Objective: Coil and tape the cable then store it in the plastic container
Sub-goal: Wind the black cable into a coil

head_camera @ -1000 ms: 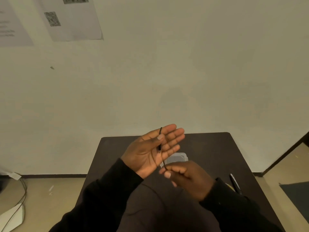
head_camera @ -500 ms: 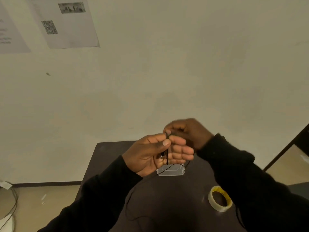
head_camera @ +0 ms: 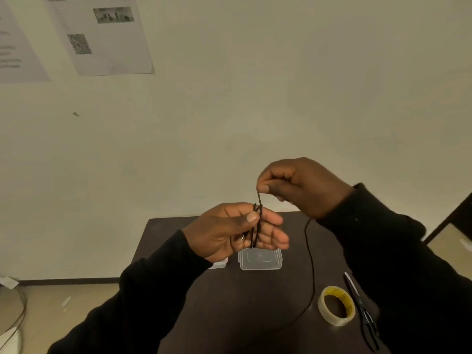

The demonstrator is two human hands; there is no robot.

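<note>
A thin black cable [head_camera: 310, 261] is wound in a few loops around the fingers of my left hand [head_camera: 229, 232], whose thumb presses the loops down. My right hand [head_camera: 301, 186] pinches the cable just above the left fingers, up and to the right. From the right hand the loose cable hangs down and trails over the dark table [head_camera: 229, 302]. A clear plastic container [head_camera: 260, 260] stands on the table right below my left hand. A roll of clear tape [head_camera: 336, 305] with a yellow core lies at the right.
Black scissors [head_camera: 362, 310] lie beside the tape roll at the table's right edge. A small white object [head_camera: 219, 263] peeks out left of the container. Behind the table is a pale wall with paper sheets [head_camera: 102, 34]. Cables lie on the floor at left.
My right hand has swung from below the left palm, round behind the fingers, to above them, and more cable loops now lie around the left fingers. The camera has tilted, showing the tape and scissors.
</note>
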